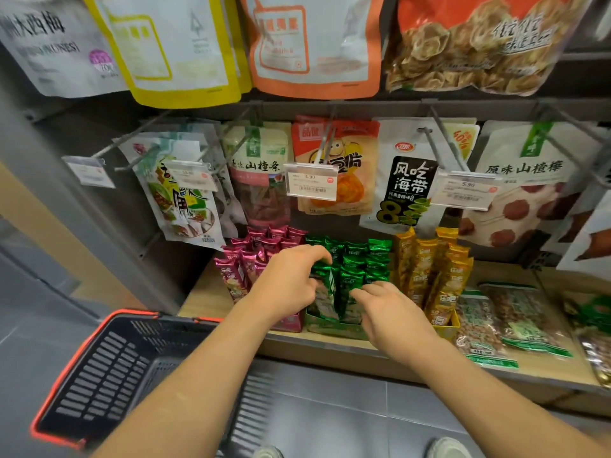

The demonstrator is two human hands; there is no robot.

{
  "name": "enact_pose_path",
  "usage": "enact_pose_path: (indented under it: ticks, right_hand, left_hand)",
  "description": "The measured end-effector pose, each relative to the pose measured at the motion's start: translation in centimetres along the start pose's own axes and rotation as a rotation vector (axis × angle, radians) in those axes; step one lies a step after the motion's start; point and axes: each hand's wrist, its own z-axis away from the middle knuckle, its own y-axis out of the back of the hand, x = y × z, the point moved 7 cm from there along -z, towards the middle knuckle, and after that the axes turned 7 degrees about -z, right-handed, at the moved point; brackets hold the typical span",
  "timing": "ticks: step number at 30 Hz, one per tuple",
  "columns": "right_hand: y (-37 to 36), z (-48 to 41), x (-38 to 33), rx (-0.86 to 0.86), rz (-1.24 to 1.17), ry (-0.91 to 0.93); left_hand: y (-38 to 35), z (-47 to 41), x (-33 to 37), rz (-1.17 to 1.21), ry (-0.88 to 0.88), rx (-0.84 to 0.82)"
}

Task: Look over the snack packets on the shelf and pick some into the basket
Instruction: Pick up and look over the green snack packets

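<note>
I'm pinching front green packet (325, 289) with left grip (291, 279); right grip (390, 312) slack-fingered, touching green packet row (363, 259). Best lifting straight up, then swinging to basket (99, 375).

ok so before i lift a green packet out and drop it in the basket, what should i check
1. Left hand holding a shiny green foil snack packet: ok, fingers curled over a front one.
2. Right hand grip: cannot tell, its fingers only reach the packets.
3. Green cardboard display box steady on the wooden shelf: ok, standing flat.
4. Black slotted plastic basket with orange rim placed to receive: ok, open beneath the left arm.
5. Room in basket: cannot tell, arm hides part.
</note>
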Motion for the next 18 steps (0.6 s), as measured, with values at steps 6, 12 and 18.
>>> enact_pose_path:
  ticks: [6, 12, 18]
  right_hand:
    - [0.3, 0.0, 0.3, 0.026, -0.086, 0.018]
    - [1.8, 0.1, 0.6, 0.111, -0.246, -0.039]
    - [4.5, -0.3, 1.2, 0.196, -0.375, -0.13]
  left_hand:
    - [-2.8, -0.1, -0.5, 0.027, 0.036, -0.049]
    - [-5.5, -0.1, -1.3, 0.037, 0.06, -0.073]
    - [-6.8, -0.2, -0.5, -0.345, -0.074, -0.104]
